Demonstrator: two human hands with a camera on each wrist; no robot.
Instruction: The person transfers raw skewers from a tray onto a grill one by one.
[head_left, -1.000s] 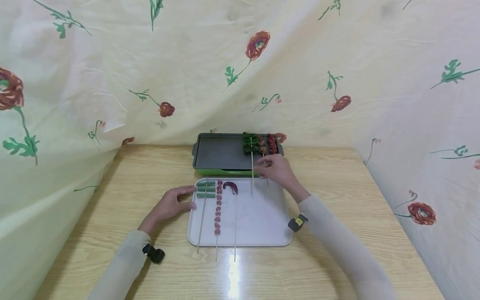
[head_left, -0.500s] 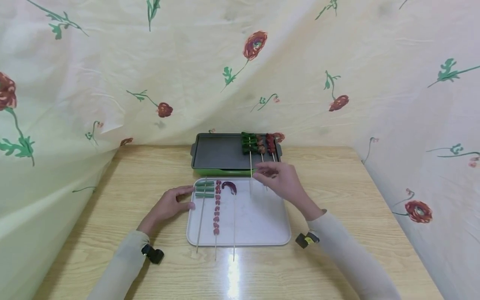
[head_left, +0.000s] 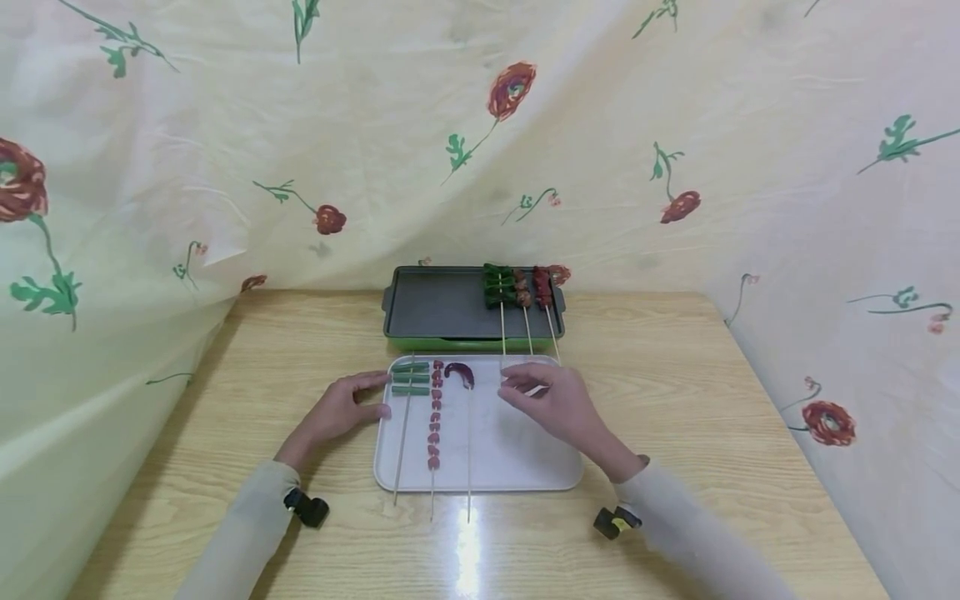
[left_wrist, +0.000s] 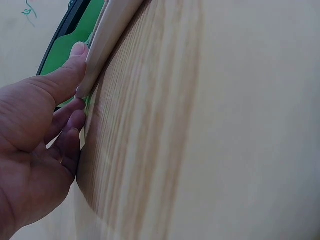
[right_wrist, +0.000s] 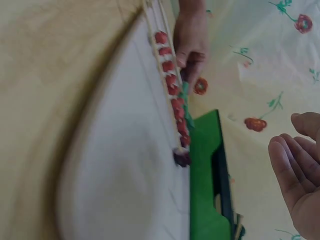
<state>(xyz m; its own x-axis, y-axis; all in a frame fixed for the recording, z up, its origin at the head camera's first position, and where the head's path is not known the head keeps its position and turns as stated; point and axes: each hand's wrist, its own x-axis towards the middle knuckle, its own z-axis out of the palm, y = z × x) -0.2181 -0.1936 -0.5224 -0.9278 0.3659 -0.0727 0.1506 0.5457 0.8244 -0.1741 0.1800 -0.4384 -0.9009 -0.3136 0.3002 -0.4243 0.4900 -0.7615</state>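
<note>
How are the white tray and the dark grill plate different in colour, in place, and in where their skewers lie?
The tray is white; the grill plate is dark. The tray is nearer the person, the grill plate behind it. Skewers lie in the tray's left half, but in the grill plate's right half. Both bear three.

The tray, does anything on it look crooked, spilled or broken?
Nothing looks spilled or plainly broken. On the tray, the green skewer lies aslant, which looks slightly off because the red skewer and the purple skewer run nearly straight. All three overhang its near side.
</note>
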